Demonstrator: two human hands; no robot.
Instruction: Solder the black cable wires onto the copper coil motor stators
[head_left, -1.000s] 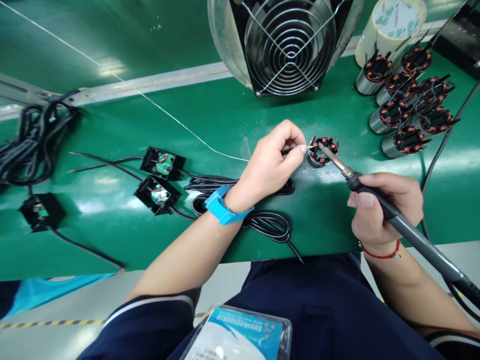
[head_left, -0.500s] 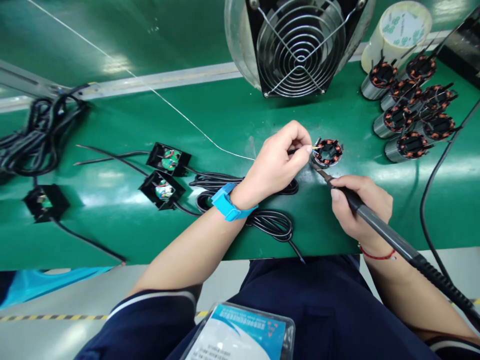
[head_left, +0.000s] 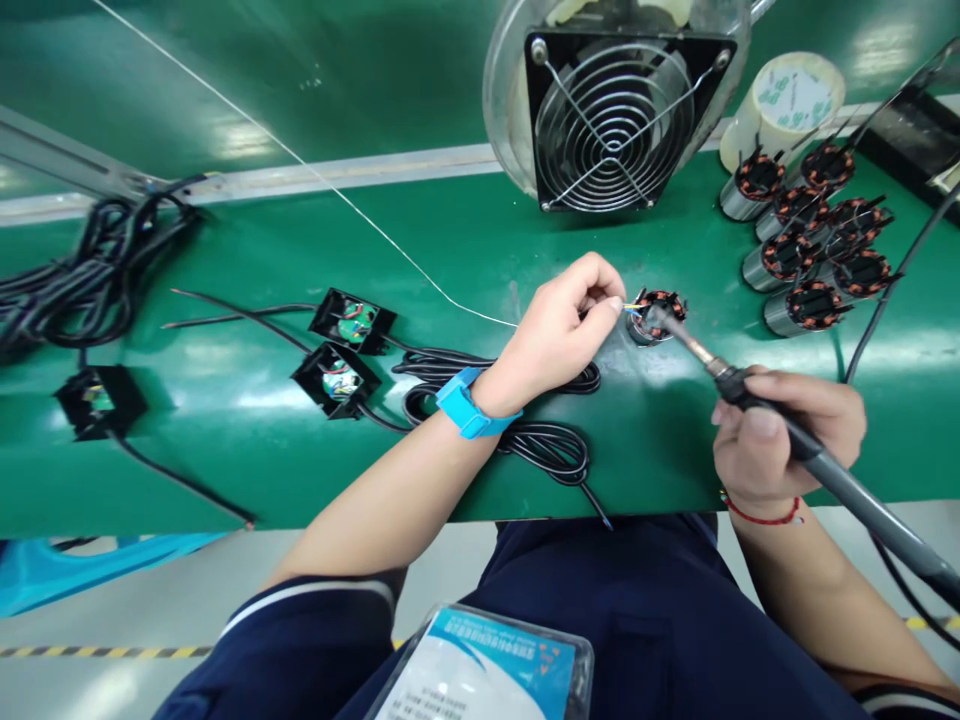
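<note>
My left hand (head_left: 566, 325) is closed in a pinch on thin coloured wires (head_left: 631, 307), whose ends reach the near-left rim of a motor stator (head_left: 645, 331) with copper windings. A thin pale strand (head_left: 390, 240), which looks like solder wire, runs from the upper left to behind this hand. My right hand (head_left: 795, 435) is wrapped around a soldering iron (head_left: 855, 490). Its blurred tip points at the stator from the right; whether it touches cannot be told. Coiled black cable (head_left: 547, 450) lies under and beside my left wrist.
Several stators (head_left: 784, 255) stand grouped at the right, near a tape roll (head_left: 795, 100). A fan (head_left: 613, 125) with a wire guard stands behind. Open black boxes (head_left: 349, 320) with circuit boards and a cable bundle (head_left: 112, 260) lie left. The iron's cord (head_left: 870, 320) passes at right.
My right hand has drawn the soldering iron to the right, its tip leaving the stator's near-left rim and now appearing over its right part. My left hand keeps its pinch by the stator.
</note>
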